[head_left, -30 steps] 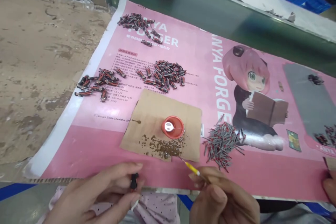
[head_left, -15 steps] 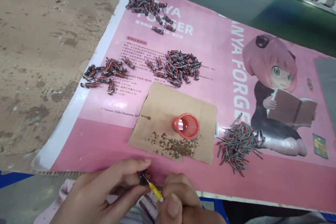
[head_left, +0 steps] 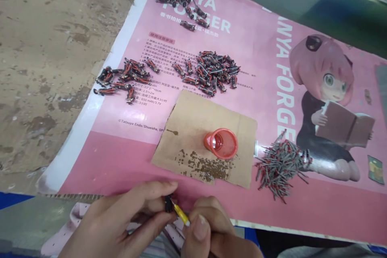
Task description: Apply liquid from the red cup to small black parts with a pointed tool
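a small black part [head_left: 168, 204] is pinched between the thumb and forefinger of the left hand [head_left: 121, 221], which is closed around it near the lower edge of the view. the right hand [head_left: 211, 238] is curled shut on a thin yellow-tipped applicator [head_left: 181, 214], whose point is laid against the black part, so the two hands nearly touch. the step in hand appears to be the dabbing of something onto the held part, judged from the way the tip meets it. just beyond the hands a piece of brown cardboard [head_left: 193, 117] is spread on a pink poster [head_left: 256, 48], with a red cap [head_left: 221, 143] standing on it and brown spots [head_left: 205, 167] spattered on its nearer side. to the right of the right hand, further out, a pile of grey pins [head_left: 279, 165] is seen; well beyond the cardboard, heaps of red-and-black parts [head_left: 211, 71] are laid. a steady grip and a fine, exact touch of the tip are called for next.
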`<state>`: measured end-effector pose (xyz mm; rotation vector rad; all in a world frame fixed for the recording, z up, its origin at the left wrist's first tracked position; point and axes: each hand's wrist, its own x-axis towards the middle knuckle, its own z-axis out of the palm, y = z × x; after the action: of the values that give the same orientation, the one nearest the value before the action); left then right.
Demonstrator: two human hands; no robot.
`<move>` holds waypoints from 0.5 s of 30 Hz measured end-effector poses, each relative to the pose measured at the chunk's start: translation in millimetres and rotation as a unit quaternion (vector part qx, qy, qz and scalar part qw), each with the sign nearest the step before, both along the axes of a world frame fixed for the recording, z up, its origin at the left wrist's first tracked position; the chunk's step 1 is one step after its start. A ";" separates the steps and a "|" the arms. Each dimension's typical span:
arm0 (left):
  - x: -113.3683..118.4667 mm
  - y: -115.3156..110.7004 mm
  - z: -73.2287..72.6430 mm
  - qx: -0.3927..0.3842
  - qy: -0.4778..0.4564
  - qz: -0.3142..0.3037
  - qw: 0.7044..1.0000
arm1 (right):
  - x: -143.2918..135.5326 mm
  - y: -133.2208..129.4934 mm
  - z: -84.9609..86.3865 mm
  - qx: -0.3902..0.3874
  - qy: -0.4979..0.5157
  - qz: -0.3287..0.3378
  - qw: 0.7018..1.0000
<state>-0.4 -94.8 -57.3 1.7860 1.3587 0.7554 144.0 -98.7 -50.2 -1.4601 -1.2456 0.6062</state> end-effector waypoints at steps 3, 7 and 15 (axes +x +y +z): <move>-1.0 -1.1 -0.5 -0.009 -0.002 0.009 1.000 | 5.7 5.7 -0.5 0.012 -0.018 0.009 1.000; -1.9 -2.2 -0.8 -0.028 -0.010 0.007 1.000 | -1.3 -0.3 -5.8 0.018 -0.026 -0.018 0.999; -5.6 -3.5 -0.7 -0.048 -0.034 0.013 0.998 | -5.7 -7.8 -12.5 0.066 -0.077 -0.072 0.992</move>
<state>-6.0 -98.4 -58.1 1.6562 1.3537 0.7463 138.3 -106.6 -62.8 -1.4918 -1.2614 0.3132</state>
